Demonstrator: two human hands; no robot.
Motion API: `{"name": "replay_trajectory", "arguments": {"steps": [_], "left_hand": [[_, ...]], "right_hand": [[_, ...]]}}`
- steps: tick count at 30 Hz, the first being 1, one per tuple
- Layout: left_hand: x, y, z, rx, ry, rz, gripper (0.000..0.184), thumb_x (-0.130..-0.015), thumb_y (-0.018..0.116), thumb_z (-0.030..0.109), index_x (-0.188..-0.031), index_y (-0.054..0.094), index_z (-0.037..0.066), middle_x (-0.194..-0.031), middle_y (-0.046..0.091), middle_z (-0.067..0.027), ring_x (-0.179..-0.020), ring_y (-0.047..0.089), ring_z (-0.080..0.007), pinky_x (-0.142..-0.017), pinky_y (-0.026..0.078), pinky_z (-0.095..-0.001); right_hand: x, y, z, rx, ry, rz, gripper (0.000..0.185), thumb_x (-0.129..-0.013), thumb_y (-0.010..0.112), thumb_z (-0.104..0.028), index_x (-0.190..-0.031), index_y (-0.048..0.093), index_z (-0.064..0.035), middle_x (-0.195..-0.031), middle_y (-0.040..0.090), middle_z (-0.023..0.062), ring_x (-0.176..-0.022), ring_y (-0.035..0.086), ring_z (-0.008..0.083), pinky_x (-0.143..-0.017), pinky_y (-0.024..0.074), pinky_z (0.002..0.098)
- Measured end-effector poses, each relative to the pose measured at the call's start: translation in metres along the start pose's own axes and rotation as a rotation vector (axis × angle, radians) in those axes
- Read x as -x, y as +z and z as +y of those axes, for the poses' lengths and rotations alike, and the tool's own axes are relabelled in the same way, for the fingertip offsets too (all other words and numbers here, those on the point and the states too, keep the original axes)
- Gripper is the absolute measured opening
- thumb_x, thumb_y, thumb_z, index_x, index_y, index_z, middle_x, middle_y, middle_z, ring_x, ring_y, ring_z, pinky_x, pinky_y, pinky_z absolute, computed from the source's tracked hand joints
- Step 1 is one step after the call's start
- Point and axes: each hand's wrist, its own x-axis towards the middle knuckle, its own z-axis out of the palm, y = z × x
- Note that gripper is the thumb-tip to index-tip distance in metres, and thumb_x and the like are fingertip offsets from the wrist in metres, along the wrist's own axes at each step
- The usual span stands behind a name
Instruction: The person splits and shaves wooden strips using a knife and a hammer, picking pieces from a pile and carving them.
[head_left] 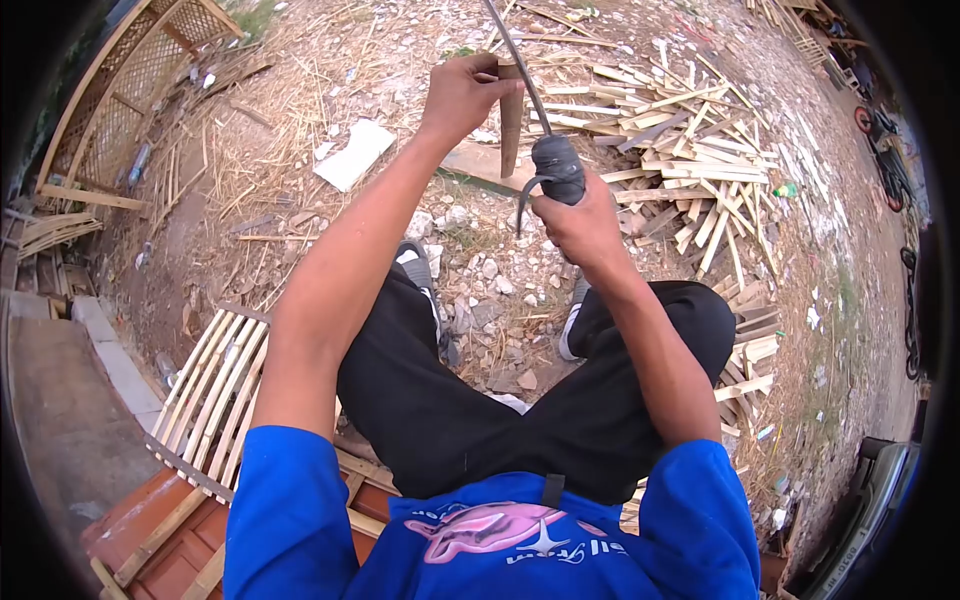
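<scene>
My left hand [462, 98] pinches the top of a flat brown strip of wood [511, 135], which it holds upright. My right hand [585, 228] is wrapped around the black-taped handle of a machete [558, 165] with a curved guard or strap at its side. The long, narrow-looking blade points up and away, passing close beside the wood strip; whether they touch I cannot tell. Below the strip's lower end lies a wooden board [480, 163] on the ground, between and beyond my feet.
A large heap of split wood strips [690, 150] lies to the right. A white sheet [355, 155] rests on the littered ground at left. Lattice panels [130, 90] stand far left, and a slatted wooden piece [215, 390] lies beside my left leg. A vehicle [865, 520] is at lower right.
</scene>
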Motion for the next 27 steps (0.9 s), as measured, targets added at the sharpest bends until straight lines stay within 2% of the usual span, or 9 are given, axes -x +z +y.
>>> {"name": "replay_trajectory", "arguments": {"steps": [4,10,16,19,22,27], "left_hand": [[0.001,0.000,0.000,-0.004,0.002,-0.010,0.023,-0.079,0.075,0.020,-0.096,0.073,0.004,-0.078,0.073,-0.0094,-0.067,0.062,-0.0063,-0.061,0.045,-0.0250],[0.003,0.001,0.004,-0.033,-0.011,0.010,0.025,-0.079,0.074,0.019,-0.098,0.072,0.003,-0.081,0.073,-0.0101,-0.074,0.068,-0.0118,-0.066,0.050,-0.0266],[0.006,0.000,0.012,-0.071,-0.012,0.005,0.025,-0.079,0.075,0.019,-0.096,0.071,0.001,-0.082,0.073,-0.0113,-0.074,0.069,-0.0137,-0.065,0.051,-0.0281],[0.004,0.001,0.009,-0.054,0.017,0.019,0.025,-0.079,0.075,0.020,-0.095,0.071,0.001,-0.081,0.073,-0.0121,-0.075,0.070,-0.0142,-0.065,0.051,-0.0286],[0.004,0.000,0.012,-0.081,0.005,0.012,0.026,-0.079,0.075,0.020,-0.094,0.071,0.000,-0.081,0.073,-0.0124,-0.074,0.070,-0.0145,-0.064,0.051,-0.0288],[0.002,0.002,0.008,-0.067,0.021,0.033,0.025,-0.078,0.075,0.020,-0.092,0.071,0.000,-0.080,0.073,-0.0126,-0.074,0.069,-0.0147,-0.064,0.051,-0.0293]], "right_hand": [[0.002,0.000,-0.006,0.030,0.070,-0.001,0.030,-0.070,0.067,-0.013,-0.097,0.060,-0.0009,-0.079,0.059,0.0040,-0.071,0.053,0.0134,-0.068,0.0445,0.0295],[-0.001,0.000,0.002,0.012,0.037,0.022,0.030,-0.070,0.067,-0.014,-0.096,0.060,-0.0010,-0.078,0.059,0.0048,-0.070,0.053,0.0142,-0.068,0.0444,0.0301],[-0.002,-0.001,0.003,-0.001,0.030,0.025,0.029,-0.070,0.067,-0.014,-0.095,0.059,-0.0011,-0.075,0.057,0.0032,-0.067,0.051,0.0138,-0.065,0.0436,0.0304],[-0.002,-0.002,0.002,-0.049,0.065,-0.002,0.027,-0.070,0.066,-0.013,-0.094,0.059,-0.0019,-0.074,0.056,0.0019,-0.065,0.050,0.0119,-0.061,0.0424,0.0291],[0.000,0.000,-0.003,-0.104,0.018,-0.005,0.016,-0.075,0.063,-0.006,-0.084,0.050,-0.0060,-0.057,0.049,-0.0020,-0.042,0.044,0.0070,-0.039,0.0348,0.0245],[0.000,0.001,-0.003,-0.117,0.038,-0.001,0.017,-0.076,0.063,-0.005,-0.085,0.049,-0.0057,-0.056,0.049,-0.0017,-0.041,0.044,0.0072,-0.039,0.0341,0.0249]]}}
